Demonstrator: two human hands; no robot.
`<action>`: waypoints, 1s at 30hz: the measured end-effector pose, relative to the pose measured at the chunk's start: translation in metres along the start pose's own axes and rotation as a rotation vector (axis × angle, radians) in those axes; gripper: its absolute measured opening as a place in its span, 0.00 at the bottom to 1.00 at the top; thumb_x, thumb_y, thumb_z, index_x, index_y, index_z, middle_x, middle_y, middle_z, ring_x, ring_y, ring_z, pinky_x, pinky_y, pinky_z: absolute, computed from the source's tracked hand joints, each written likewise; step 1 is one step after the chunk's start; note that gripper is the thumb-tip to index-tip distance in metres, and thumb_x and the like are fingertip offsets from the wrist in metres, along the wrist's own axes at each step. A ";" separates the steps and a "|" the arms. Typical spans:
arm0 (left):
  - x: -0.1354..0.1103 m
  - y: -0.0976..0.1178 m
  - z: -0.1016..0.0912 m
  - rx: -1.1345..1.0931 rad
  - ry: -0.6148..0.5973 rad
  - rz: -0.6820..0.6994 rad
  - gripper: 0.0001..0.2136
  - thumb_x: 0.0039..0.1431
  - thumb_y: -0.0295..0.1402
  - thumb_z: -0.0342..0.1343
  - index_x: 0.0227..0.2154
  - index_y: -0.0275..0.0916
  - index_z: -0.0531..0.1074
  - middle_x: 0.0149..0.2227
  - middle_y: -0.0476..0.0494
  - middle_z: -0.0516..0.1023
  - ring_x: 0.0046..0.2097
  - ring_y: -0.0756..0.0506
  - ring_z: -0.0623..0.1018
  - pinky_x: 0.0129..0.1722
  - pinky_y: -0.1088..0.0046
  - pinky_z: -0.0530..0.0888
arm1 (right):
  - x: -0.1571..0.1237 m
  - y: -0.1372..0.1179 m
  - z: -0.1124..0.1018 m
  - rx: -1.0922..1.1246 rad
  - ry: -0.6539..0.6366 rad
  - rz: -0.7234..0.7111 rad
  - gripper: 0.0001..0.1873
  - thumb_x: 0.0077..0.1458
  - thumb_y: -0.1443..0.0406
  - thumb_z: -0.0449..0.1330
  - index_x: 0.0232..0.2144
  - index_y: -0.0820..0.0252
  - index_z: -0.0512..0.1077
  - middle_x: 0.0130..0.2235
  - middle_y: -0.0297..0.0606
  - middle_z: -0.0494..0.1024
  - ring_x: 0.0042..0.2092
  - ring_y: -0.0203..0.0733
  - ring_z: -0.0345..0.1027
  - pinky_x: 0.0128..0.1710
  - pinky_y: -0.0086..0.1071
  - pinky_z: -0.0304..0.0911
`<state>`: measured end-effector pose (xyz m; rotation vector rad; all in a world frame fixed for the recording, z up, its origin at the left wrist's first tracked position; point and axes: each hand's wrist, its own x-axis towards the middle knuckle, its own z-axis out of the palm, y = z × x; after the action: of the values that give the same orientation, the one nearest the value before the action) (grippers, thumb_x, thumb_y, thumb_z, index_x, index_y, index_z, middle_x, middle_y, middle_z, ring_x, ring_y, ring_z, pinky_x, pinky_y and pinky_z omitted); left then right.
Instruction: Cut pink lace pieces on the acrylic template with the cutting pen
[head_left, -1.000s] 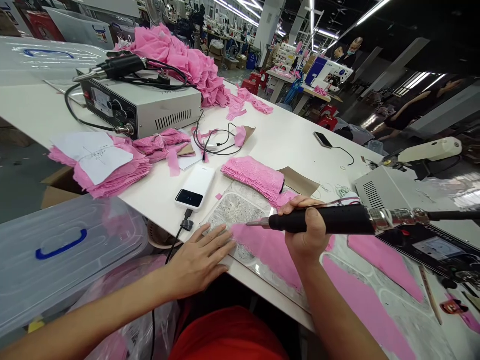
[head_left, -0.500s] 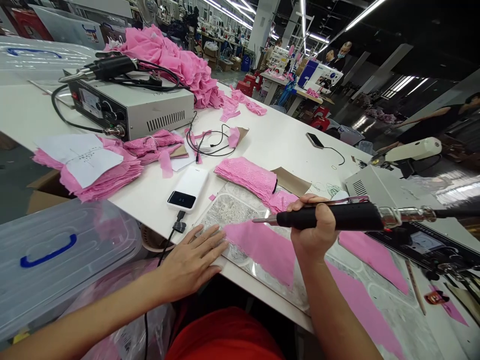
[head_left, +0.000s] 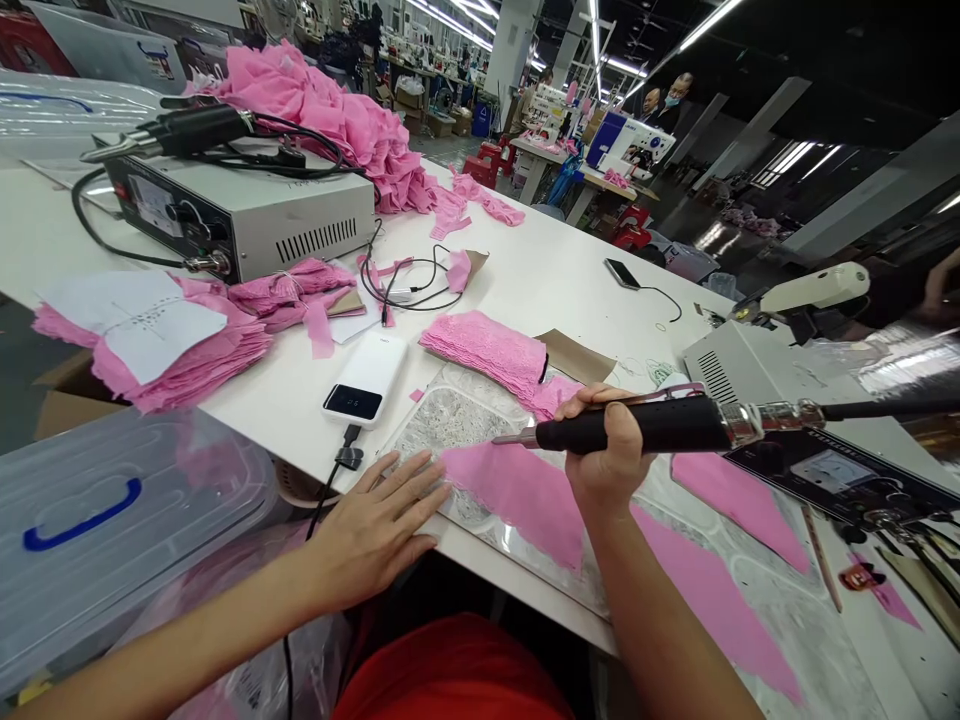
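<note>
In my right hand (head_left: 611,450) is a black corded handpiece (head_left: 637,428), my fingers wrapped round its body. Its thin metal tip points left and lies at the upper edge of a pink fabric piece (head_left: 517,495). That fabric rests on a clear patterned plastic board (head_left: 450,415) at the table's front edge. My left hand (head_left: 382,520) lies flat, fingers stretched, over the board's left front corner. Its fingertips are beside the fabric's left end. Just behind the board sits a stack of pink lace pieces (head_left: 484,355).
A white power bank (head_left: 367,378) with a cable lies left of the board. Control boxes stand at left (head_left: 255,215) and right (head_left: 780,375). Pink fabric (head_left: 322,120) is heaped at the back. More pink pieces (head_left: 712,590) lie to the right. A lidded plastic bin (head_left: 135,540) stands at lower left.
The view has shifted slightly, so the table things appear a little further left. The handpiece tip stays at the fabric's upper edge, and my left hand keeps nearly the same place.
</note>
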<state>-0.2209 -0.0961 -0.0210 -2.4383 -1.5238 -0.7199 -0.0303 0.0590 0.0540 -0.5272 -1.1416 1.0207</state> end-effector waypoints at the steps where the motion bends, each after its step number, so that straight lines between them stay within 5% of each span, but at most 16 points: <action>1: 0.000 0.000 0.000 -0.001 0.001 0.001 0.18 0.67 0.36 0.48 0.57 0.38 0.66 0.60 0.41 0.68 0.63 0.40 0.65 0.63 0.58 0.58 | 0.000 0.000 0.000 0.000 0.003 0.002 0.06 0.49 0.62 0.59 0.26 0.59 0.69 0.27 0.30 0.70 0.24 0.32 0.65 0.24 0.31 0.64; 10: 0.003 -0.005 -0.002 0.026 0.022 0.062 0.18 0.67 0.33 0.47 0.58 0.39 0.65 0.60 0.41 0.69 0.64 0.41 0.64 0.64 0.59 0.57 | 0.004 -0.010 0.000 -0.002 0.028 -0.030 0.05 0.49 0.63 0.58 0.26 0.59 0.69 0.27 0.31 0.70 0.24 0.32 0.65 0.24 0.32 0.65; 15: 0.035 -0.002 0.003 0.033 0.030 0.139 0.16 0.68 0.31 0.45 0.55 0.37 0.66 0.57 0.44 0.72 0.62 0.41 0.65 0.64 0.59 0.56 | 0.008 -0.026 -0.022 -0.063 0.054 -0.047 0.06 0.48 0.62 0.59 0.27 0.59 0.70 0.29 0.31 0.70 0.24 0.32 0.65 0.24 0.32 0.64; 22: 0.093 -0.005 0.030 -0.058 -0.144 0.182 0.15 0.68 0.28 0.44 0.53 0.38 0.69 0.58 0.42 0.71 0.61 0.39 0.66 0.59 0.57 0.62 | 0.003 -0.023 -0.047 -0.066 0.120 -0.068 0.05 0.48 0.63 0.58 0.27 0.60 0.70 0.29 0.32 0.71 0.24 0.32 0.65 0.24 0.32 0.64; 30: 0.100 -0.011 0.032 -0.081 -0.251 0.155 0.17 0.70 0.35 0.42 0.56 0.38 0.67 0.59 0.40 0.69 0.63 0.37 0.64 0.60 0.50 0.59 | 0.004 -0.021 -0.050 -0.040 0.113 -0.048 0.06 0.48 0.62 0.59 0.28 0.59 0.71 0.28 0.31 0.70 0.25 0.33 0.65 0.26 0.32 0.64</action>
<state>-0.1848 0.0007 -0.0007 -2.7583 -1.3878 -0.4707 0.0238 0.0598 0.0539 -0.5795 -1.0709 0.9175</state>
